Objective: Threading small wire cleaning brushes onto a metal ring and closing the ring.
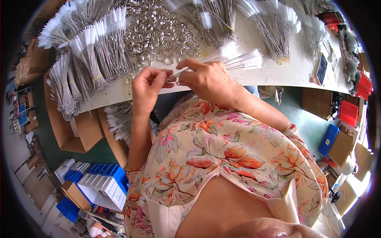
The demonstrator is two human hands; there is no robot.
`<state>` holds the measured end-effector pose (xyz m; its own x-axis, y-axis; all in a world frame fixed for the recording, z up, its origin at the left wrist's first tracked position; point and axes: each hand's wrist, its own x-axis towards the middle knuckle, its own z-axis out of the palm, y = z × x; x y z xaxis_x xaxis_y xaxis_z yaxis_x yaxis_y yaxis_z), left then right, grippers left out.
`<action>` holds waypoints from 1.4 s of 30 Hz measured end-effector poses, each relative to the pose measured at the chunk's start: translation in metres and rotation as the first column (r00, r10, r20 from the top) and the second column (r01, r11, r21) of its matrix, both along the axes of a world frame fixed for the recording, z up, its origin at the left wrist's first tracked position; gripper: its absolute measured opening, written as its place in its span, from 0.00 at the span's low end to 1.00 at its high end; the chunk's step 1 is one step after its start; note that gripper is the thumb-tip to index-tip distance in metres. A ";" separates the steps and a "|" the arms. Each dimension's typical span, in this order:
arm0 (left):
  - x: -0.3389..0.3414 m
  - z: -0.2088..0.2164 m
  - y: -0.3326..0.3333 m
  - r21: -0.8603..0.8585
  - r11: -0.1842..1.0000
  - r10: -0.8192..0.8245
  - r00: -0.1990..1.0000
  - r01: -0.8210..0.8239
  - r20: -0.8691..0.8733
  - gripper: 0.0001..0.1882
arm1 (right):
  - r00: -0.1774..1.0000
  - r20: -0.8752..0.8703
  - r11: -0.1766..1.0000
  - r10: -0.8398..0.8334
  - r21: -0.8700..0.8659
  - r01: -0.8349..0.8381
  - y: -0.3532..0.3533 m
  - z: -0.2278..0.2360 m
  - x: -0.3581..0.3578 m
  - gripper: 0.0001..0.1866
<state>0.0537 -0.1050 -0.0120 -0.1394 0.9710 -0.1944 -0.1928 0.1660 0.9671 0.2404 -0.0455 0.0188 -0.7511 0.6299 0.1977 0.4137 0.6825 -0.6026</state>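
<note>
A: Wire, thin and silver, everywhere on the white table (pixel 274 73). Both hands meet at the near edge. Right hand (pixel 206 79) is closed around a small fan of brushes (pixel 238 60), white bristle tips pointing away to the right, the wire stems gathered under the fingers.

B: And the left hand (pixel 147 85)?

A: Pinched narrow, thumb and forefinger tips together at the stem ends, right where the two hands touch. Too small to tell if a ring sits between them, but a loose heap of metal rings (pixel 158 33) lies just behind on the table.

B: So what step?

A: My reading: the stem ends of this handful are being gathered or threaded at the pinch. Next move would call for keeping the stems level and the pinch steady, so no wire slips out of the fan.

B: Finished stock?

A: Banded bundles of brushes (pixel 91 59) to the left, more along the far edge.

B: Packaging?

A: Open brown cardboard boxes (pixel 75 131) below the table's left end. Blue and white plastic bins (pixel 105 180) on the floor lower left. At right, a blue box (pixel 328 139), a red box (pixel 349 113), more plain cartons (pixel 341 148). A dark flat tablet-like thing (pixel 322 68) near the right table edge. Labels unreadable.
</note>
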 end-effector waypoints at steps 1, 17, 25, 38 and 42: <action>-0.002 0.006 -0.001 0.002 1.000 0.004 1.000 -0.004 -0.004 0.05 | 1.000 -0.010 1.000 0.013 0.017 -0.013 0.000 0.002 -0.005 0.03; -0.022 0.071 0.027 0.225 0.925 -0.313 0.950 0.306 -0.005 0.09 | 0.985 -0.165 0.946 -0.043 0.310 0.093 -0.003 0.027 -0.007 0.12; -0.025 0.076 0.020 0.262 0.929 -0.268 0.963 0.261 -0.007 0.08 | 0.966 -0.251 0.920 -0.062 0.361 0.152 -0.005 0.024 -0.020 0.10; -0.005 0.083 0.023 0.567 0.800 0.016 0.939 0.194 -0.344 0.11 | 0.931 -0.303 0.972 -0.202 0.052 0.228 -0.011 0.036 -0.022 0.05; -0.008 0.071 0.032 0.666 0.710 0.012 0.943 0.227 -0.334 0.13 | 0.898 -0.415 0.981 -0.148 -0.180 0.079 -0.004 0.036 -0.015 0.06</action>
<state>0.0452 -0.0734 0.0594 0.0414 0.8250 0.5636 0.0928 -0.5649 0.8200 0.2256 -0.0492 0.0546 -0.5387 0.7545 0.3750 0.1639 0.5304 -0.8318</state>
